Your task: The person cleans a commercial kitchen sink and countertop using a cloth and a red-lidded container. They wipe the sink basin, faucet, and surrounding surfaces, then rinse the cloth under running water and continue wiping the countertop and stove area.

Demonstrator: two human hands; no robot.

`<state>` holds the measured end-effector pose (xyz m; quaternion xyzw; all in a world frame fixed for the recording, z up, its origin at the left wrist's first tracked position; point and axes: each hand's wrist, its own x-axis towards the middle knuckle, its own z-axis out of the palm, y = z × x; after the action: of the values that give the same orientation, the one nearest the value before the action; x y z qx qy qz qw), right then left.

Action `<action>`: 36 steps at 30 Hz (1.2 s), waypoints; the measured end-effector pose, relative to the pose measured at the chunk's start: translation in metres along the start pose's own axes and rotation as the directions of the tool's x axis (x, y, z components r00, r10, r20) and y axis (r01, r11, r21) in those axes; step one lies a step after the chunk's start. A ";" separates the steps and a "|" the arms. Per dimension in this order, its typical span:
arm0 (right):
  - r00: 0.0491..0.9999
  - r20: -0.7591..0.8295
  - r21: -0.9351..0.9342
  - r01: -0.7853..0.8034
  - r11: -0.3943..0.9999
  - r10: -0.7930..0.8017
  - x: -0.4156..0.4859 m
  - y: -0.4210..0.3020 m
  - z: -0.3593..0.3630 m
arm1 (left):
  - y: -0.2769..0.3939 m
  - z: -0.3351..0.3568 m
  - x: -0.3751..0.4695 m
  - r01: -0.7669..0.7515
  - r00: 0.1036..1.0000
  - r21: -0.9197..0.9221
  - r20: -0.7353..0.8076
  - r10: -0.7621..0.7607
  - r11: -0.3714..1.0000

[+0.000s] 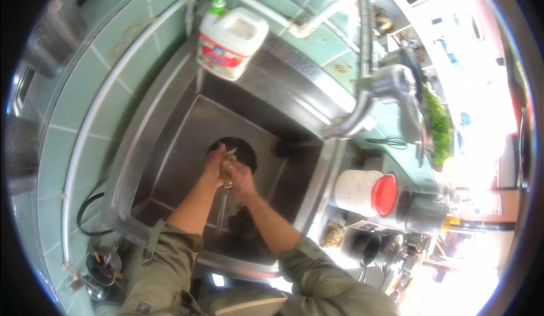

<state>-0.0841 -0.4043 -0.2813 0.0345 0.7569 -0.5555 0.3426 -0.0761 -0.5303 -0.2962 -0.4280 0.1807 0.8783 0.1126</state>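
Observation:
Deep inside a stainless steel sink basin [229,110], my two hands come together around a small pale brown item [228,180]. It is too blurred and too covered by fingers to name. My left hand [213,168] wraps its left side, thumb pointing up. From the right, my right hand [241,179] grips the same item with curled fingers. Just beyond and partly beneath the hands lies a dark round vessel [246,148], perhaps a bowl or pan; the hands hide part of it. Pale bits show between the fingertips.
A white pump bottle [231,42] with a green head stands on the sink's back corner. The metal faucet [391,86] reaches over the right rim. Beyond that rim are a white bucket [355,192] with a red lid, a whisk [389,141] and a black pan [363,246].

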 end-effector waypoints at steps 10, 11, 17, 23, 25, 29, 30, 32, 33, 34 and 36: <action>0.971 -0.137 -0.723 0.038 0.690 -0.196 0.087 0.083 -0.031 | -0.039 -0.030 0.006 -0.420 0.884 0.800 0.251 0.395 0.430; 0.980 -0.089 -0.758 0.051 0.651 -0.180 0.094 0.092 -0.026 | -0.038 -0.033 0.007 -0.382 0.914 0.798 0.254 0.315 0.466; 0.994 0.099 0.004 0.048 0.999 -0.048 0.080 0.095 0.013 | -0.010 -0.023 0.001 0.183 0.966 0.581 -0.255 -0.036 0.793; 0.925 -0.066 -0.044 0.373 0.927 -0.375 0.036 0.031 0.013 | -0.001 -0.028 0.028 0.036 0.999 0.421 -0.002 -0.039 0.906; 0.918 -0.068 -0.453 0.319 0.832 -0.390 0.039 0.022 0.006 | -0.005 -0.032 0.036 -0.036 0.999 0.373 0.034 0.025 0.927; 0.991 -0.105 -0.700 -0.129 0.703 0.078 0.076 0.051 -0.003 | -0.013 -0.034 0.025 -0.133 0.960 0.851 -0.017 0.281 0.508; 0.988 -0.147 -0.714 -0.144 0.685 0.055 0.086 0.068 -0.001 | -0.014 -0.033 0.018 -0.086 0.965 0.849 -0.059 0.254 0.522; 0.972 -0.133 -0.808 0.005 0.589 -0.191 0.103 0.094 -0.001 | -0.017 -0.031 0.009 0.042 0.977 0.806 -0.156 0.143 0.591; 0.961 -0.103 -0.825 0.063 0.562 -0.258 0.108 0.101 0.000 | -0.019 -0.030 0.008 0.130 0.975 0.759 -0.216 0.059 0.637; 0.957 -0.024 -0.833 0.140 0.535 -0.288 0.107 0.106 0.001 | -0.019 -0.030 0.008 0.174 0.967 0.715 -0.255 0.021 0.677; 0.986 0.001 -0.589 0.133 0.797 -0.164 0.096 0.096 0.005 | -0.019 -0.031 0.015 0.240 0.971 0.497 -0.129 -0.202 0.834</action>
<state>-0.1132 -0.4032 -0.4138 -0.1187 0.9001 -0.3185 0.2727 -0.0560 -0.5254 -0.3301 -0.4319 0.3592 0.7647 0.3157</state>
